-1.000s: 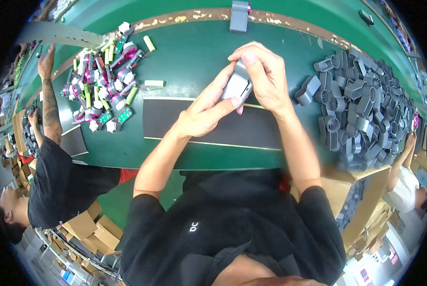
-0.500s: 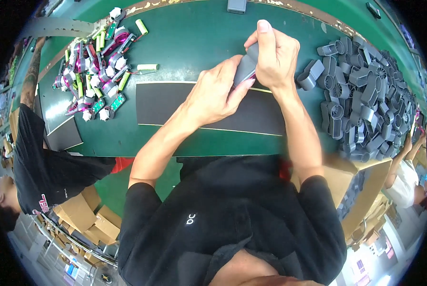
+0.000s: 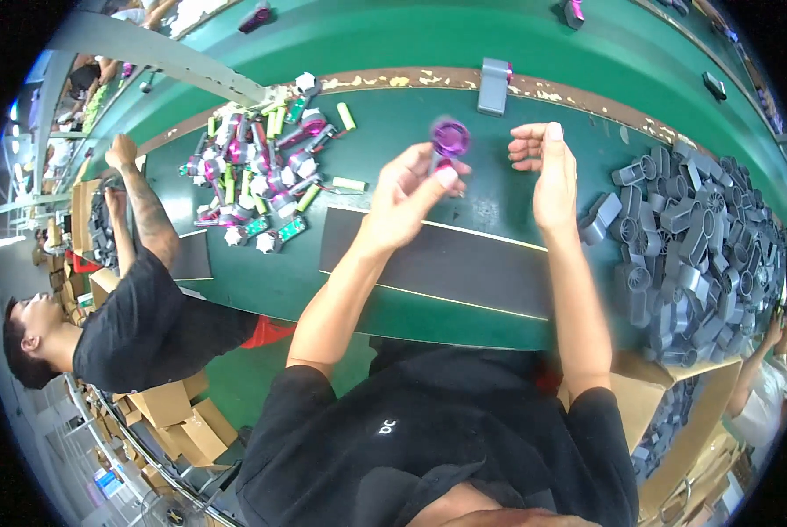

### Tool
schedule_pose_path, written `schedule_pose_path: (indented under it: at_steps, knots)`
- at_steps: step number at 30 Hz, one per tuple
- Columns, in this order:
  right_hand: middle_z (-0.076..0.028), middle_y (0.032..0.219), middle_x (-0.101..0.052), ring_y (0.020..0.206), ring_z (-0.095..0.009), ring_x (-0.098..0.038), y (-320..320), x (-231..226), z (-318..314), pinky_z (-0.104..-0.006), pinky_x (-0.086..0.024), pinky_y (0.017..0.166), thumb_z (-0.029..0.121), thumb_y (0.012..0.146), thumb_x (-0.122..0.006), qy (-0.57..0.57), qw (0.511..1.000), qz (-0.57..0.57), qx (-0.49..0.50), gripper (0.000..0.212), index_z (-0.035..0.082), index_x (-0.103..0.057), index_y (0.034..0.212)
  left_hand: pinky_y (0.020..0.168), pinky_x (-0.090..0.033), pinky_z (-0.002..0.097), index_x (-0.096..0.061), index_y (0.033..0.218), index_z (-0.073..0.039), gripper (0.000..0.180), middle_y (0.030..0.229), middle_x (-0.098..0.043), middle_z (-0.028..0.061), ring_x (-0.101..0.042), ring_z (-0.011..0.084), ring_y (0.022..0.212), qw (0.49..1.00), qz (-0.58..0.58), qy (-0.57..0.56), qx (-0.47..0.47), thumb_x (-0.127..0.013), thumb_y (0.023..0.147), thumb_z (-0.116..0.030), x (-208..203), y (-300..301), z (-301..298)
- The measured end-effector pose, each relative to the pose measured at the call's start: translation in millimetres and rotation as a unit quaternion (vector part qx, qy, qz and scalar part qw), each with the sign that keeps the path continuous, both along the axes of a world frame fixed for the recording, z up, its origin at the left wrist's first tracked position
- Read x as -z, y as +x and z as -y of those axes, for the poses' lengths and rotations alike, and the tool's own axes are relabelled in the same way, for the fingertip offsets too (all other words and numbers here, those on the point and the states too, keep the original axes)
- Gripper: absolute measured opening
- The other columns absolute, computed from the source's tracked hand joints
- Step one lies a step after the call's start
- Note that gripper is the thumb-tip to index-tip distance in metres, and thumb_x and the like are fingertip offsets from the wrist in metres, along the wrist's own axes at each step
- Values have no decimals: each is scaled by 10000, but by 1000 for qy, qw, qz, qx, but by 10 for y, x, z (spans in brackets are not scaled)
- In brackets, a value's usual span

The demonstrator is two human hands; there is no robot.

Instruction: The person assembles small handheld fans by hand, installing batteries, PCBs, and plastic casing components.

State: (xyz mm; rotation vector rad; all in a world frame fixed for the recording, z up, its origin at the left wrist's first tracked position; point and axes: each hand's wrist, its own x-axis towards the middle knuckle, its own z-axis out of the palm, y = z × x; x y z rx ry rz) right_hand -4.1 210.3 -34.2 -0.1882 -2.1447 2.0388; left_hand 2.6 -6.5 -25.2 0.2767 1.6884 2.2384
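My left hand [image 3: 402, 200] grips a small handheld fan [image 3: 451, 138] with a round purple head, raised above the table; its lower part is hidden by my fingers and the head is slightly blurred. To the right, my right hand [image 3: 553, 180] is apart from it, open, with fingers stretched and nothing in them. Beneath the hands lies a long black mat [image 3: 446, 262]. Beyond them a grey fan unit [image 3: 493, 88] with a bit of purple rests at the table's far edge.
A heap of purple fan parts with green cells and circuit boards [image 3: 270, 167] lies left. At right stands a large pile of grey plastic housings [image 3: 692, 237], with a cardboard box [image 3: 626, 391] below. A green conveyor [image 3: 393, 48] runs beyond the table; a co-worker [image 3: 147, 325] is at left.
My right hand has let go of the grey fan and moved right, opening. The left hand keeps the fan, turned so its purple head shows. The view has tilted up and shifted left.
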Motion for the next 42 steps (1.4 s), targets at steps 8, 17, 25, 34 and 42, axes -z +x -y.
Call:
schedule_pose_path:
  at_steps: [8, 17, 25, 34, 42]
  knots:
    - [-52, 806, -655, 760, -139, -614, -26, 98, 203, -304, -496, 713, 488, 1089, -362, 102, 994, 45, -12, 580, 9, -675, 991, 868, -564, 340, -602, 1233, 6, 290, 1141, -713, 158, -697, 177, 932, 995, 13, 24, -100, -644, 1016, -180, 142, -277, 250]
    - [-78, 778, -651, 736, -179, -632, -16, 149, 170, -347, -511, 720, 457, 1086, -390, 122, 991, 40, -34, 544, -1, -663, 979, 896, -560, 348, -586, 1274, 19, 354, 1163, -712, 170, -701, 192, 954, 995, 12, 19, -102, -670, 1002, -191, 126, -256, 143]
    - [-203, 787, -660, 785, -418, -664, -25, 90, 122, -489, -487, 698, 417, 1057, -477, 207, 978, 2, -28, 451, 20, -607, 886, 878, -588, 335, -568, 1245, 61, 371, 1139, -695, 153, -706, 189, 948, 988, 9, -74, -134, -727, 963, -120, 77, -425, -19]
    - [-159, 782, -671, 706, -332, -674, 58, 86, 232, -446, -521, 658, 236, 975, -638, 227, 972, -52, -35, 236, 21, -612, 882, 826, -536, 441, -711, 955, 41, 424, 940, -671, 202, -662, 327, 896, 809, -248, -443, -296, -812, 794, -339, 273, -1155, -98]
    - [-113, 739, -642, 676, -283, -650, 31, 111, 342, -415, -511, 634, 155, 925, -681, 250, 965, -58, -44, 155, 29, -617, 862, 1006, -471, 520, -702, 1140, 5, 552, 1238, -611, 244, -564, 425, 1185, 707, -136, -620, -314, -730, 823, -446, 90, -2559, -31]
